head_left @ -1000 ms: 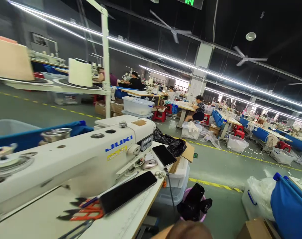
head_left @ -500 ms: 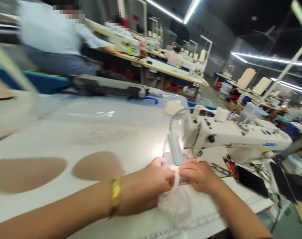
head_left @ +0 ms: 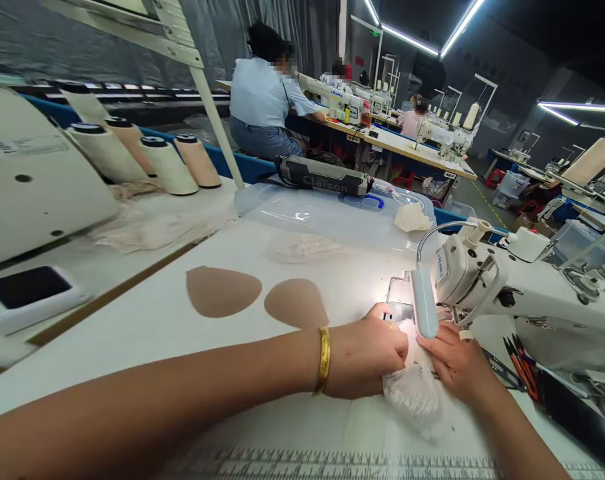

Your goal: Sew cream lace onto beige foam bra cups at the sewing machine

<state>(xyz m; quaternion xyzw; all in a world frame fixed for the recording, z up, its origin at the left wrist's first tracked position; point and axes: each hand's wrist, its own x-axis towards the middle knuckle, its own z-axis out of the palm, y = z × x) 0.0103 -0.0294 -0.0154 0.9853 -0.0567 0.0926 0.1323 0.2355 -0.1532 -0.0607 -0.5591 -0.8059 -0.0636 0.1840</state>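
Note:
White lace fabric [head_left: 413,393] lies bunched below the needle area of a white sewing machine [head_left: 532,280], its lower part spread on the table. My left hand [head_left: 375,353], with a gold bracelet [head_left: 323,360] at the wrist, is closed with curled fingers on the fabric's left edge. From the other side my right hand [head_left: 457,363] pinches the fabric close to the presser foot, fingers pressed together. A grey lamp [head_left: 424,303] on a bendy neck lights the spot and hides the needle. Two beige cup-shaped pieces [head_left: 223,291] lie left of my hands.
Thread cones [head_left: 167,167] and another white machine [head_left: 32,173] stand at left. A clear plastic box lid [head_left: 282,210] bears a black and grey case [head_left: 325,176]. Snips [head_left: 522,367] and a dark phone [head_left: 577,420] lie at right. A co-worker [head_left: 262,100] sits beyond.
The view has swung left and steadied, so the machine and my hands appear farther right, and thread cones have come into sight. Both hands stay on the lace fabric at the machine.

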